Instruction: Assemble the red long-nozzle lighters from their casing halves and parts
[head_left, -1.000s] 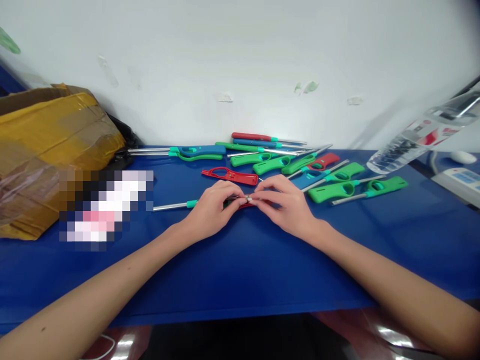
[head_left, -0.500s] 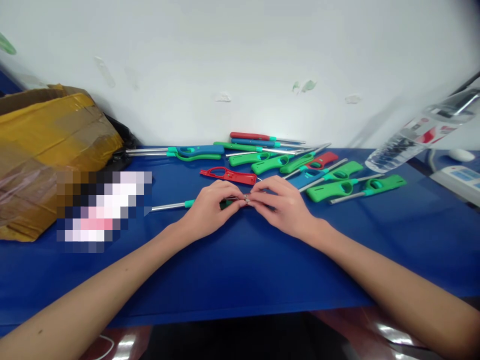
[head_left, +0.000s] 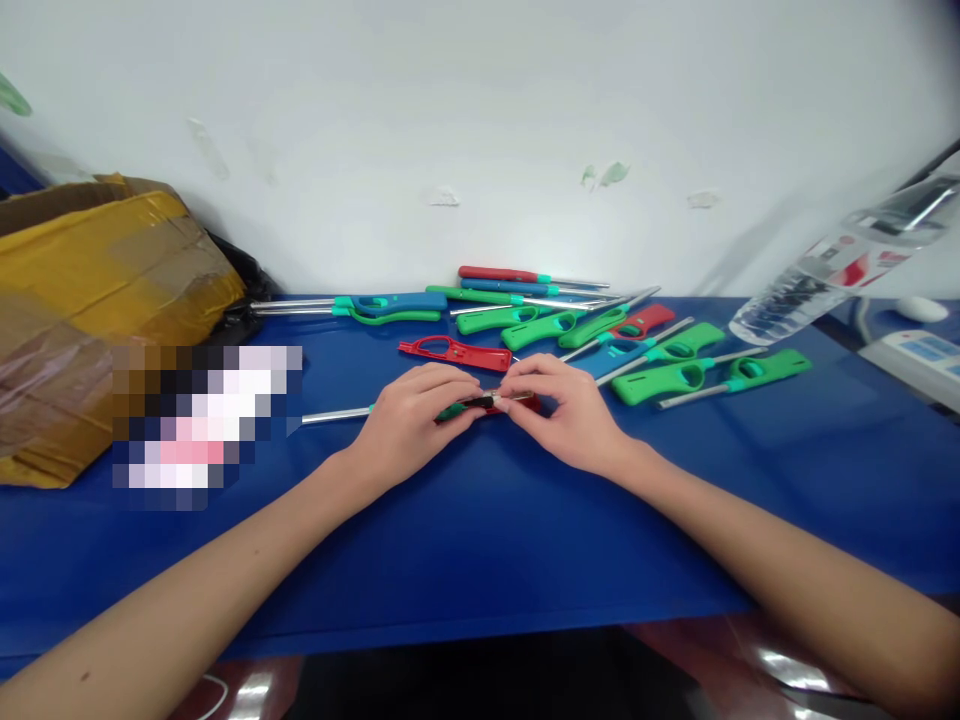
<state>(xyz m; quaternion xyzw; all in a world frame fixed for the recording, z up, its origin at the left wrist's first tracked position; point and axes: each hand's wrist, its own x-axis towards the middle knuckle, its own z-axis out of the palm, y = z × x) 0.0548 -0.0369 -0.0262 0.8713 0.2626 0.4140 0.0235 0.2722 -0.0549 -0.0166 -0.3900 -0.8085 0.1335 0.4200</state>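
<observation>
A long-nosed lighter with a red body lies between my hands, its metal tube pointing left. My left hand is closed around the lighter's body near the green trigger. My right hand pinches at the body's middle, fingertips almost touching the left ones. A small black part shows at the left fingertips; finer parts there are too small to tell. Just behind my hands lies a loose red half-shell of a lighter handle, its inside facing up.
Several green, blue and red lighters, among them a green lighter, lie behind and right of my hands. A taped cardboard box stands left. At right are a water bottle and a white device. A wall rises behind the blue table.
My fingers have shifted slightly on the lighter. More of its red body and the small black part now show between them. The surrounding things have stayed in place.
</observation>
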